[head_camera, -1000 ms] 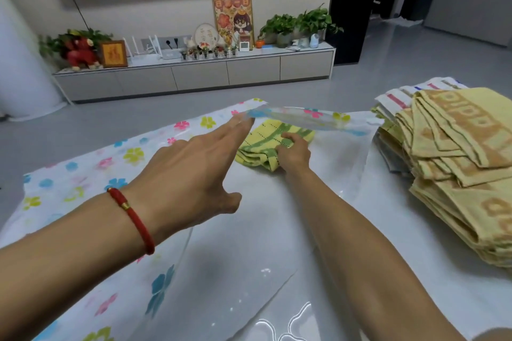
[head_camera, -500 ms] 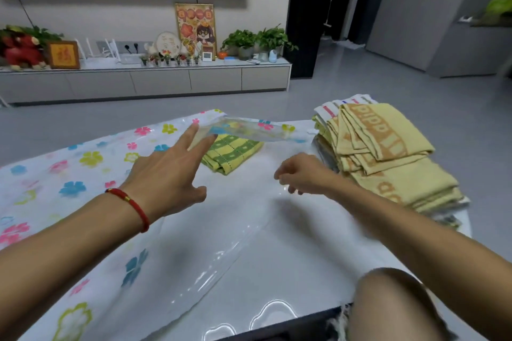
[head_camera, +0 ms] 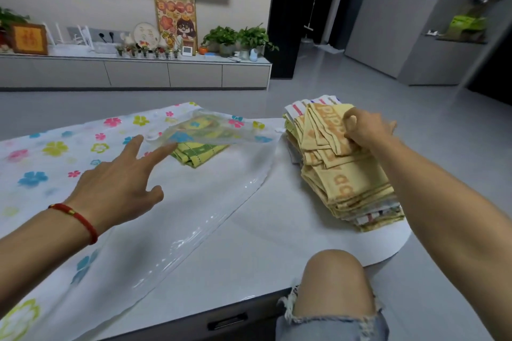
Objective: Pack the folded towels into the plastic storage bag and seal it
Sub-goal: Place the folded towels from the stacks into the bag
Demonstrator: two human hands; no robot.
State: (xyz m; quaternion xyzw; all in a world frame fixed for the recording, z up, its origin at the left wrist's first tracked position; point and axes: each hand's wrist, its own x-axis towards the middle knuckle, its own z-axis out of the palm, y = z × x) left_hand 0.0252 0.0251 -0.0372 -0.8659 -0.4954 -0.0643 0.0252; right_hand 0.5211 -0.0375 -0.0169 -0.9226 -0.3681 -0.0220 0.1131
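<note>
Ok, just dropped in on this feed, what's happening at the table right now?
A person is packing folded towels into a flowered plastic storage bag spread on the table. The left hand holds up the bag's clear top layer, keeping the mouth open; one green-checked towel already lies inside. The right hand is on top of the stack of yellow towels beside the bag, gripping the top one. The bag is not sealed.

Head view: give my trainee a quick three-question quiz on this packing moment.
1. True or false: the left hand holds the storage bag mouth lifted.
2. Which hand is on the towel stack?
3. Where is the green checked towel? A) on the stack B) inside the bag mouth C) on the floor

Key: 1 true; 2 the right hand; 3 B.
</note>
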